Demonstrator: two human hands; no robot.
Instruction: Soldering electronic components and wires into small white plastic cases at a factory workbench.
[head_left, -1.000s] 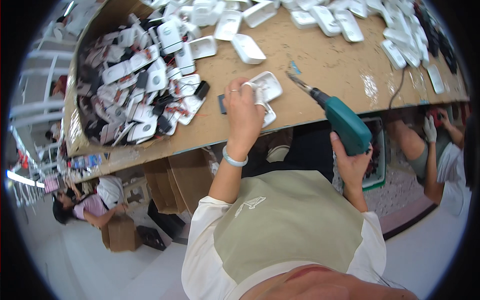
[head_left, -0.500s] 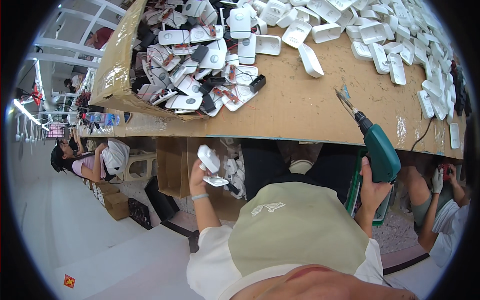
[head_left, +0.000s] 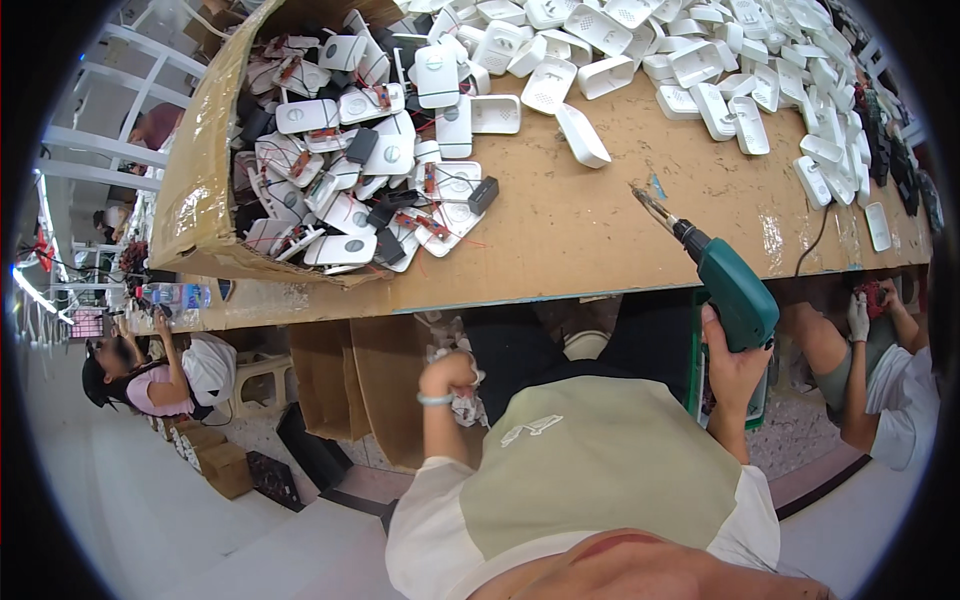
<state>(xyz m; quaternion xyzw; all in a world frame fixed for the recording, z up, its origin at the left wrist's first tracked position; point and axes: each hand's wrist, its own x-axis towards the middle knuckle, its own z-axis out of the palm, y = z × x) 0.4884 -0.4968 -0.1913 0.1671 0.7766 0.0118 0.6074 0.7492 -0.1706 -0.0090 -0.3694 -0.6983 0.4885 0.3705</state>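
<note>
My right hand (head_left: 733, 372) is wrapped round the grip of a green soldering gun (head_left: 738, 293), whose metal tip points to the far left over the tabletop. Below the table edge, my left hand (head_left: 450, 373) has its fingers curled closed. It hangs above small white parts (head_left: 470, 406) in a cardboard box (head_left: 385, 385) beside my legs. A bit of white shows at its fingertips, but what it grips, if anything, is too hidden to name.
A big carton (head_left: 195, 190) at the far left holds white cases with wires and black blocks. White plastic shells (head_left: 695, 62) are heaped across the cardboard-covered table (head_left: 560, 235). A green crate (head_left: 762, 405) stands under my right hand. Co-workers sit left and right.
My left hand, which held white plastic case parts up, has dropped and moved right over the box; those parts are no longer visible in it. My right hand still grips the soldering gun.
</note>
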